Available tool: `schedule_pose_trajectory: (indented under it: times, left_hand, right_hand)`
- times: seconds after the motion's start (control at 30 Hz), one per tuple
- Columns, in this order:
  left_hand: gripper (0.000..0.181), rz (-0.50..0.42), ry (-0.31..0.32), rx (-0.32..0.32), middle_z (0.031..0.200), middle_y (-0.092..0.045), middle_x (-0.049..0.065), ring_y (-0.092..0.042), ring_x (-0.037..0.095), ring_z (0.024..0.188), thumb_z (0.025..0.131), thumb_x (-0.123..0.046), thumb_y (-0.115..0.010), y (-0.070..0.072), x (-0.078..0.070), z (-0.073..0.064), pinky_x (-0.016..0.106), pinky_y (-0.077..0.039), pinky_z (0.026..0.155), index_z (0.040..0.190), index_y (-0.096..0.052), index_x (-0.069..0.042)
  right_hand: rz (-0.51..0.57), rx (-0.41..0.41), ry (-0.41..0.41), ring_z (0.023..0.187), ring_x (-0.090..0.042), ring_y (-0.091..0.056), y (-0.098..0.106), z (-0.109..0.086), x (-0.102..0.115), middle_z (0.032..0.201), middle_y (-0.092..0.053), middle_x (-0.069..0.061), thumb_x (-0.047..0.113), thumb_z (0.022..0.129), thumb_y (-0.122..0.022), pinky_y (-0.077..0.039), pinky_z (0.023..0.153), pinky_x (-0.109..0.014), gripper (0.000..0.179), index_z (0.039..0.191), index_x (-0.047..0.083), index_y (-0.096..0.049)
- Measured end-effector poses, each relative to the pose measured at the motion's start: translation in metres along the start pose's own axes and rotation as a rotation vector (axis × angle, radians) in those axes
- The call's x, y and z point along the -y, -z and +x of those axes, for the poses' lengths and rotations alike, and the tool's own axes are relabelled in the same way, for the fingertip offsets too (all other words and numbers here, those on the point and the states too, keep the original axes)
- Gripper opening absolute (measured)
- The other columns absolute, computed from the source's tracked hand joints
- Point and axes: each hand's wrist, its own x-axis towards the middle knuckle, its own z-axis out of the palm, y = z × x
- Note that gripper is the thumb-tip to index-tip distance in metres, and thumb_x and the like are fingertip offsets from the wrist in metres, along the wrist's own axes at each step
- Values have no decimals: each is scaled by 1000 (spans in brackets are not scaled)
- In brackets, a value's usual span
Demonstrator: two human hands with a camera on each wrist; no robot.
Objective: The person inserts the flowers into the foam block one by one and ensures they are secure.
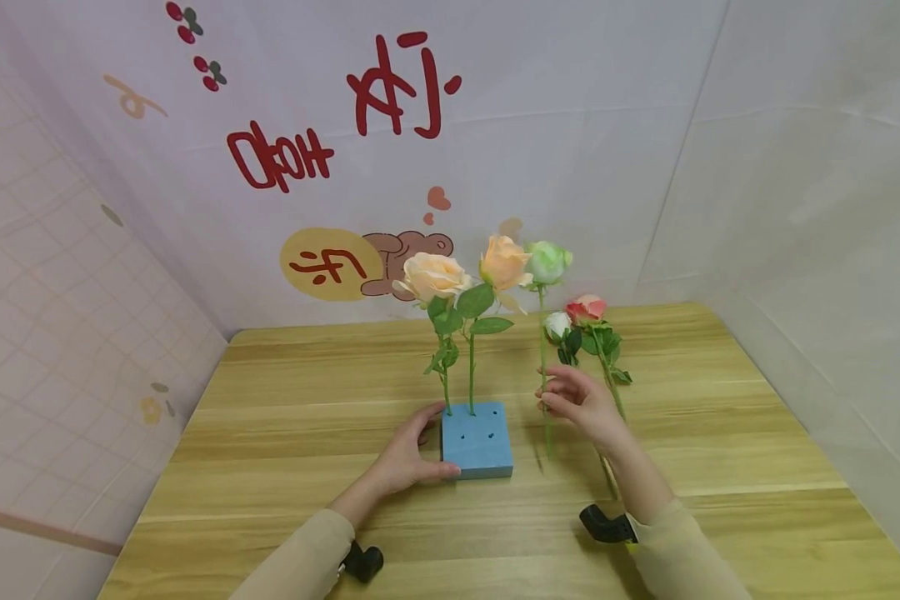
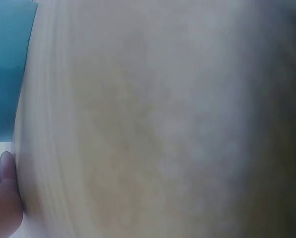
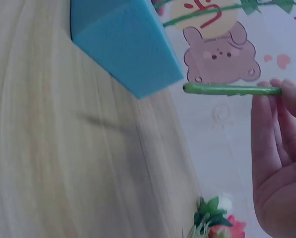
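A blue block [image 1: 477, 450] with small holes in its top stands on the table, two peach roses [image 1: 432, 277] upright in its back holes. At its left side, my left hand [image 1: 403, 457] holds it, fingers at the back corner and thumb at the front edge. To the right of the block, my right hand [image 1: 581, 406] pinches the stem of a pale green rose [image 1: 547, 262], which is upright above the table. In the right wrist view the cut end of its green stem [image 3: 222, 89] points toward the block [image 3: 133, 44], apart from it.
Behind and right of my right hand lie a white rose [image 1: 558, 325] and a pink-red rose [image 1: 587, 309] on the wooden table [image 1: 307, 375]. Each wrist carries a black camera mount [image 1: 606, 525]. A printed cloth [image 1: 570, 150] hangs behind the table.
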Motion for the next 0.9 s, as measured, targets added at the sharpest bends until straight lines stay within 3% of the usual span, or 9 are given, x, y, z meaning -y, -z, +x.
schedule_pose_trajectory:
  times: [0.13, 0.4, 0.6, 0.77, 0.9]
  left_hand:
    - [99, 1, -3, -2, 154, -37, 9, -40, 29, 137, 73, -28, -91, 0, 0, 0, 44, -38, 110, 153, -34, -9]
    - [99, -4, -9, -4, 154, -37, 9, -40, 30, 137, 73, -28, -90, -1, 0, 0, 45, -38, 110, 153, -34, -10]
    - [99, -12, -13, -5, 153, -37, 9, -39, 29, 137, 73, -27, -90, -1, 0, -1, 45, -38, 110, 153, -34, -9]
    - [99, -13, -7, -4, 153, -37, 9, -39, 29, 138, 73, -27, -91, -1, -1, -1, 44, -37, 110, 153, -34, -10]
    - [99, -13, -5, -2, 154, -37, 10, -39, 29, 138, 74, -28, -90, -1, -1, -1, 44, -37, 110, 153, -34, -11]
  right_hand:
    - [-27, -51, 20, 85, -14, -70, -9, 5, 2, 97, -70, -7, -8, 93, -63, -59, 73, -31, 38, 129, -14, -51]
    - [-50, -54, 41, 85, -12, -70, -23, 14, 4, 99, -67, -19, -7, 93, -62, -59, 73, -31, 37, 129, -12, -52]
    - [-46, -105, 66, 86, -11, -69, -31, 18, 6, 99, -64, -27, -9, 94, -61, -58, 74, -27, 37, 129, -13, -50]
    - [2, -183, 77, 88, -12, -69, -36, 22, 8, 96, -63, -18, -11, 93, -60, -58, 74, -27, 34, 126, -13, -49]
    - [43, -218, 113, 87, -14, -69, -41, 26, 9, 94, -64, -9, -13, 92, -60, -59, 73, -27, 29, 120, -6, -54]
